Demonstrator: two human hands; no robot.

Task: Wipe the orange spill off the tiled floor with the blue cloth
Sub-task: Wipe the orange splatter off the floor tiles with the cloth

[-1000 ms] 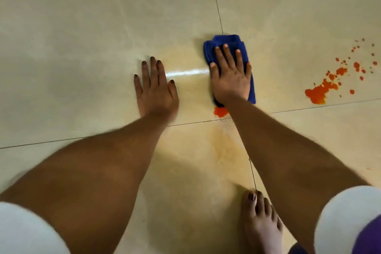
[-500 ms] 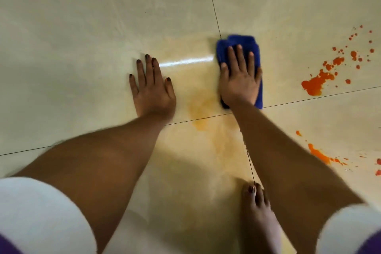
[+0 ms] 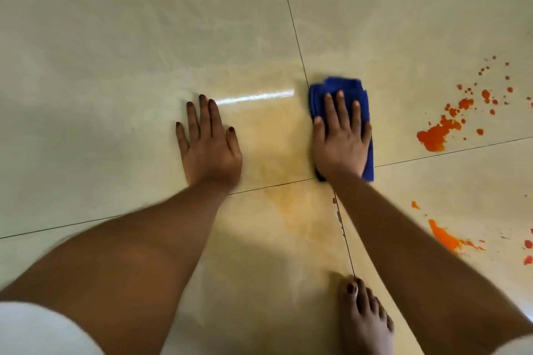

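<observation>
My right hand (image 3: 341, 138) lies flat on the folded blue cloth (image 3: 340, 88), pressing it onto the cream tiled floor (image 3: 144, 37) just right of a grout line. My left hand (image 3: 209, 141) rests palm down on the bare tile, fingers spread, holding nothing. Between the two hands spreads a pale orange smear (image 3: 277, 158). A thick orange spill (image 3: 434, 135) with scattered droplets lies on the tile to the right of the cloth. Another orange patch (image 3: 444, 238) sits lower right, beside my right forearm.
A bare foot (image 3: 364, 323) stands on the floor at the bottom, beside the grout line. Grout lines cross just below the cloth. White sleeves show at both lower corners. A bright light reflection (image 3: 255, 96) streaks the wet tile between the hands.
The cloth under my right hand has slid right across the grout line, and the orange blob at its lower edge is wiped to a faint smear. The left hand has stayed planted.
</observation>
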